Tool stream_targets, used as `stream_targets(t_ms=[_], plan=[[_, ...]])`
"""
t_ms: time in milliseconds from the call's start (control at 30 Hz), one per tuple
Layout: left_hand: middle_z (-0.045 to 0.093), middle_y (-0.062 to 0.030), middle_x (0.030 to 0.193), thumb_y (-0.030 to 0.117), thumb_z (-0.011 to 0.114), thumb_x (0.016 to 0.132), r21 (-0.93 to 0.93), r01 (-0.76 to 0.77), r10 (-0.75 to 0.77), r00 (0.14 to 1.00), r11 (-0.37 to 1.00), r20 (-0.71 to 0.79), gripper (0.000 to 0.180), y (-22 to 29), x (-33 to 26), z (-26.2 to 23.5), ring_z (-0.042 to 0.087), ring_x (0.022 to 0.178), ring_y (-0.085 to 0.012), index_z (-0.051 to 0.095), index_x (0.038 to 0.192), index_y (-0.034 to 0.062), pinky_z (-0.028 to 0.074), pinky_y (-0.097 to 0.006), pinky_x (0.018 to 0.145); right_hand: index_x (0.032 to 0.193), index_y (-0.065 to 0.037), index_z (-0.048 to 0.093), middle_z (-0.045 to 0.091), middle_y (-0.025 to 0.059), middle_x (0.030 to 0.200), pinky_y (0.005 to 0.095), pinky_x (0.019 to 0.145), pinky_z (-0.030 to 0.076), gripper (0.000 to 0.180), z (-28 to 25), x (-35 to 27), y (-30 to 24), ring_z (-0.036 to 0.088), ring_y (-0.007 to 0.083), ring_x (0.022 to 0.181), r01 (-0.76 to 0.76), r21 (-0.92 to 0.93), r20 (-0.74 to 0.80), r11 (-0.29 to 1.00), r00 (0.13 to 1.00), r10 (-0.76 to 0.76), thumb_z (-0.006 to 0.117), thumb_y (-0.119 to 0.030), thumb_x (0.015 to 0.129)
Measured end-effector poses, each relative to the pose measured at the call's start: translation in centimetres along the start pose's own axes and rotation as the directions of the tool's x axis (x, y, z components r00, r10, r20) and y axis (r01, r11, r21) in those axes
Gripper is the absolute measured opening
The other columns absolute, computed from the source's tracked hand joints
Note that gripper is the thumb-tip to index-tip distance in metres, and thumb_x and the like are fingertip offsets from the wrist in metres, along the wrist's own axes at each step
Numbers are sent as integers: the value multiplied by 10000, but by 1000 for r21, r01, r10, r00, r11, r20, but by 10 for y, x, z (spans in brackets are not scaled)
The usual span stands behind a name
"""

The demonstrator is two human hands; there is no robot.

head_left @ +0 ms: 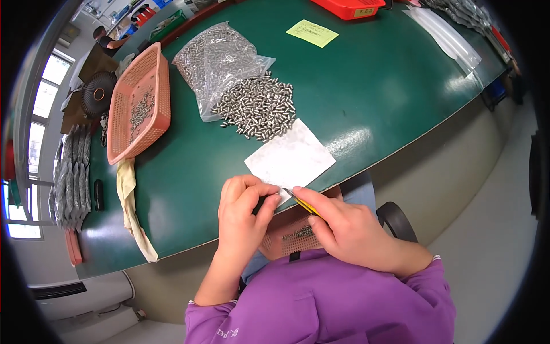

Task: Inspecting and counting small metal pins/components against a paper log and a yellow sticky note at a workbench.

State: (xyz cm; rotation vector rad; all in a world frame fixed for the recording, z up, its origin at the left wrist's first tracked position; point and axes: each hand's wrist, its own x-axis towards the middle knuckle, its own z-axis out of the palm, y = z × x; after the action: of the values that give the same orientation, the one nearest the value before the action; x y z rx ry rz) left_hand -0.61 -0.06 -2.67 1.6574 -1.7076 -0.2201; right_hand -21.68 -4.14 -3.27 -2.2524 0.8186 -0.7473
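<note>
My left hand (243, 215) is curled at the table's near edge, pinching a small dark part (259, 204) between thumb and fingers. My right hand (338, 226) holds a thin yellow-handled tool (302, 204) whose tip points at the part in the left hand. Both hands hover over the near corner of a white sheet of paper (292, 157). Beyond the paper lies a heap of small silver metal parts (258, 106) spilling from a clear plastic bag (215, 60). Beneath my hands, in my lap, sits a small pink perforated basket (292, 235) with a few metal parts.
A larger pink basket (140, 103) with some parts stands on the green table (366, 86) at left, a cream cloth (130, 206) beside it. A yellow note (312, 32), a red tray (349, 7) and clear bags (447, 34) lie farther back. Grey bags (69, 178) stack at the far left.
</note>
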Motion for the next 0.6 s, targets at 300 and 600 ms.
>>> stream_targets(t_ms=[300, 600], plan=[[625, -75, 958, -10, 778, 760, -20, 15, -15, 1000, 1000, -1, 182, -3, -2, 0, 596, 900, -269, 726, 921, 56, 495, -374, 772, 1399, -89, 567, 691, 111, 883, 384, 608, 583, 523, -4, 4, -10, 690, 273, 725, -23, -44, 45, 999, 999, 25, 647, -43, 884], [622, -81, 944, -23, 776, 720, 13, 2, -1, 999, 1000, -45, 172, -1, 0, 5, 591, 872, -274, 678, 837, 56, 488, -373, 747, 1408, -90, 574, 644, 91, 806, 380, 587, 569, 540, -4, 6, -12, 660, 271, 684, -11, -67, 57, 998, 998, 15, 656, -40, 877]])
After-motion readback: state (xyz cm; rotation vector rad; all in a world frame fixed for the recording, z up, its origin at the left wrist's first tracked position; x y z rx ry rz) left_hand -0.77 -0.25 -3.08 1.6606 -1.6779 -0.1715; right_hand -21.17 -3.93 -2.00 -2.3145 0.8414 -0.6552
